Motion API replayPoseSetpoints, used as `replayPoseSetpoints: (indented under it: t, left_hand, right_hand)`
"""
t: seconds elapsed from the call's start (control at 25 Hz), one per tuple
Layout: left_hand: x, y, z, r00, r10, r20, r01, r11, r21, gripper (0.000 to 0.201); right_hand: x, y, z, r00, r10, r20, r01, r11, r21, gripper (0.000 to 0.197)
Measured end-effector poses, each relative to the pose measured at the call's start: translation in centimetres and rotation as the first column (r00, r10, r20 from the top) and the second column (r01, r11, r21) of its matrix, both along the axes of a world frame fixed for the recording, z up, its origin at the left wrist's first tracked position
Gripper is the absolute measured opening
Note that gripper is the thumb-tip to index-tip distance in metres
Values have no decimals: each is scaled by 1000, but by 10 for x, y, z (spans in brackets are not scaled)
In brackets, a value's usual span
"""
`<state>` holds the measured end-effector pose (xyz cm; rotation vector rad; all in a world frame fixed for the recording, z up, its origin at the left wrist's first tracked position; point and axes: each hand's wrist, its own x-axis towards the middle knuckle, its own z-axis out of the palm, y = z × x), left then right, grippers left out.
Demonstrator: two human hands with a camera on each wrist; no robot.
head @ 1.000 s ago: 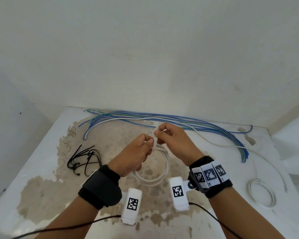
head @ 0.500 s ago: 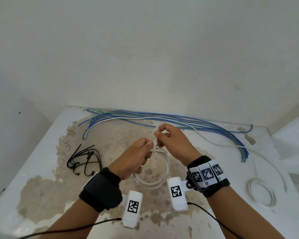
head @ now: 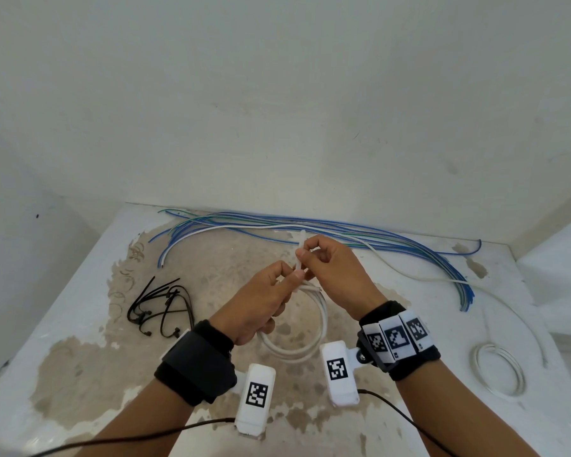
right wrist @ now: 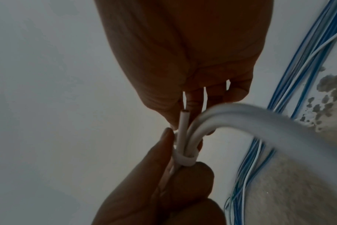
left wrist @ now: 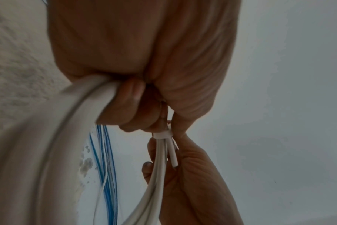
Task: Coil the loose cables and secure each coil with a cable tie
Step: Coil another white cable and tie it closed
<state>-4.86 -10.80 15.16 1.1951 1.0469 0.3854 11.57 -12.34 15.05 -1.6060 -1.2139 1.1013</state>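
White cable coil [head: 297, 328] held above the counter's [head: 80, 324] middle, a white cable tie [right wrist: 185, 159] looped round its smooth round strands. Right hand [head: 330, 268] pinching the tie's tail, now raised higher than a moment ago, cinching tighter. Left hand [head: 261, 305] gripping the coil. Loose blue cables [head: 343, 229] along the far edge.

both forearms bare, no sleeves. left hand [head: 257, 308] wears a plain black wrist strap [head: 197, 361]; right hand [head: 337, 275] a black band [head: 406, 357] carrying three white tiles with black square codes. white camera blocks [head: 256, 395] under each wrist, coded too, thin black leads [head: 406, 420] trailing back.
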Motion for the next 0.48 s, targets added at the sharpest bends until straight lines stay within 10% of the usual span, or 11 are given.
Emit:
replayPoseSetpoints:
  t: [0.48]
  left_hand:
    - [0, -2, 4, 999, 49, 13, -50, 995, 82, 35]
  right_hand:
    - [-10, 5, 8, 998, -54, -31, 56, 994, 93, 13]
